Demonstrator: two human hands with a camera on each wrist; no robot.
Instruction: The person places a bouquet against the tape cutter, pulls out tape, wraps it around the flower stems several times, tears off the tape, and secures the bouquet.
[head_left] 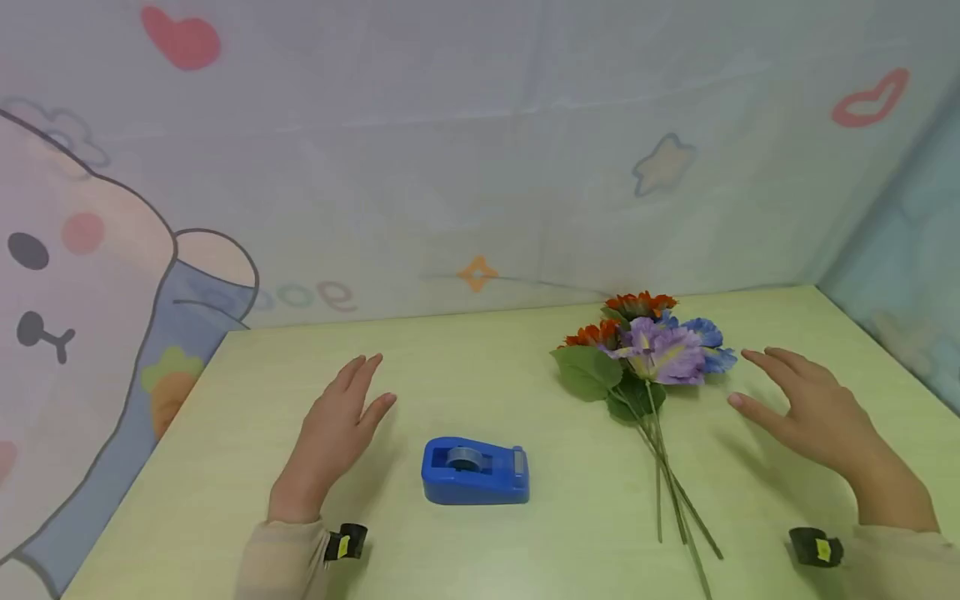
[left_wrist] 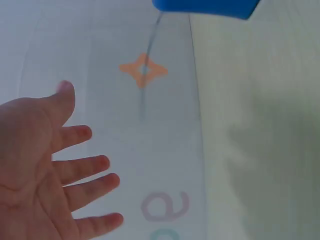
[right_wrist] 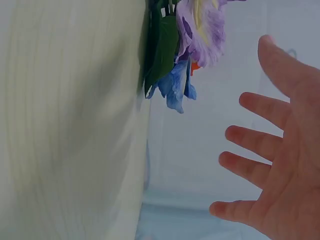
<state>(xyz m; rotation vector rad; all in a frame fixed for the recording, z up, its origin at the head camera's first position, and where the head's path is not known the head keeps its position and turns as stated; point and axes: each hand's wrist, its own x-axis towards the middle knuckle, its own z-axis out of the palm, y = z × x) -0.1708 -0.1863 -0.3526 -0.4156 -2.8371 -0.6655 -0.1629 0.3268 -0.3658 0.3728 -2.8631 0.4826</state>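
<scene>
Both hands are held with fingers extended and spread, nothing gripped: the left hand near the dispenser, the right hand near the flowers. Dispenser and flowers are placed apart on the table. The stems are crossed and no binding is seen; the bunch could be scattered if lifted by one stem. Petals could be crushed by a hard grip. The dispenser could be dragged by a sharp pull. A tape roll is seated in its well.
</scene>
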